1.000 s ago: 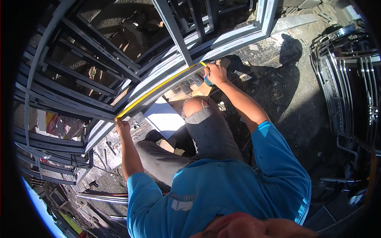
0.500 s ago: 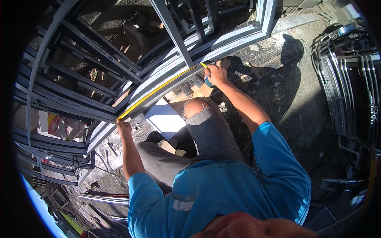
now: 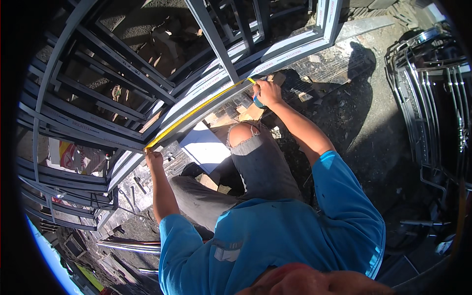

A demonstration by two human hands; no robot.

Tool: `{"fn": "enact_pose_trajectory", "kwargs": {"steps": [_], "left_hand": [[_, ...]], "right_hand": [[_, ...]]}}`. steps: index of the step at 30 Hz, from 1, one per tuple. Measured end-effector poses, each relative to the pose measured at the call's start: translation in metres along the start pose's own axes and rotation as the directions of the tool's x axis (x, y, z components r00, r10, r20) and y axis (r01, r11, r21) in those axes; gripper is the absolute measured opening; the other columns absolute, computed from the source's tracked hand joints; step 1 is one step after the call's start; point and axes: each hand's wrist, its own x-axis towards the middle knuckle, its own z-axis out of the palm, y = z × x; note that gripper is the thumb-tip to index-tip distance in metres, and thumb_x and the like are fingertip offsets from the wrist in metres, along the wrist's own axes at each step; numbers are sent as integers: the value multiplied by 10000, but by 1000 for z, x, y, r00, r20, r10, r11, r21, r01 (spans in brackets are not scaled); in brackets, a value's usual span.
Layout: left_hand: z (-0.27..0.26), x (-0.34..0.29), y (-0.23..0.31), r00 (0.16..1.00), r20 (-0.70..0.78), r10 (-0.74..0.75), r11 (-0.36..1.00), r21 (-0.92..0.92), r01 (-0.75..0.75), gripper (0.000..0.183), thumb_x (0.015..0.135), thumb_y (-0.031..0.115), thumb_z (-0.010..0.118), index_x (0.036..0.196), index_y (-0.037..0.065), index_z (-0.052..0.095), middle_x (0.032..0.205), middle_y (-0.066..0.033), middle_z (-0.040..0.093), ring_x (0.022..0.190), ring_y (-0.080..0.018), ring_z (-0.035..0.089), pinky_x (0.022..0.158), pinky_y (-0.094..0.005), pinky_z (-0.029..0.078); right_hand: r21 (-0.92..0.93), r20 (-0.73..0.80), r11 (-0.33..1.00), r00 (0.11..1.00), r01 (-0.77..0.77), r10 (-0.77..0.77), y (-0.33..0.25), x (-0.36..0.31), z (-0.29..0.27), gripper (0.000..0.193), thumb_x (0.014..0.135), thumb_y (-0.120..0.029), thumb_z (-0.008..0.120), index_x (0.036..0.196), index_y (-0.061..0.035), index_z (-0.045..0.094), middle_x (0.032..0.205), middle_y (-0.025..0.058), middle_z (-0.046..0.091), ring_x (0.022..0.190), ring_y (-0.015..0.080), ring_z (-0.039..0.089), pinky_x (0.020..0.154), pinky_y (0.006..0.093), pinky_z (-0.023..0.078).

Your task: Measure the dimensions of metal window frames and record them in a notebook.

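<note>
A yellow tape measure stretches along the near bar of a grey metal frame. My left hand is closed on the tape's end, close to a corner where two bars meet. At the tape's other end, my right hand wraps round the blue-green tape case, which is partly hidden by the fingers. The tape bends near the right hand, beside the foot of an upright bar.
Wood scraps and a white sheet lie between the frame and my knees. Shiny bent metal tubes stand at the right. More grey frames are stacked at the left. Long metal rods lie at the lower left.
</note>
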Motion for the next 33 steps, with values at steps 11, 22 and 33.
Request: {"fn": "enact_pose_trajectory", "kwargs": {"steps": [11, 22, 33], "left_hand": [[-8, 10, 2, 1000, 6, 1, 1000, 4, -1, 166, 943, 283, 599, 922, 119, 583, 696, 30, 523, 502, -37, 401, 434, -163, 374], [-9, 14, 5, 1000, -22, -8, 1000, 5, 8, 168, 942, 284, 602, 925, 117, 589, 737, 22, 546, 518, -34, 417, 439, -163, 370], [-1, 0, 42, 990, 142, 20, 997, -72, -10, 141, 956, 270, 580, 924, 134, 564, 708, 43, 513, 522, -46, 390, 459, -186, 337]], "right_hand": [[1, 5, 1000, 1000, 14, -14, -1, 0, -2, 248, 875, -314, 538, 836, -93, 641, 754, 203, 657, 728, 402, 647, 647, 507, 519], [14, 13, 1000, 1000, -4, 3, -2, 1, -3, 250, 873, -311, 542, 826, -85, 639, 752, 199, 658, 726, 402, 647, 644, 499, 519], [104, 28, 989, 994, 102, -105, -10, 0, -17, 211, 870, -297, 551, 810, -106, 615, 732, 190, 644, 720, 402, 635, 633, 494, 499]]}}
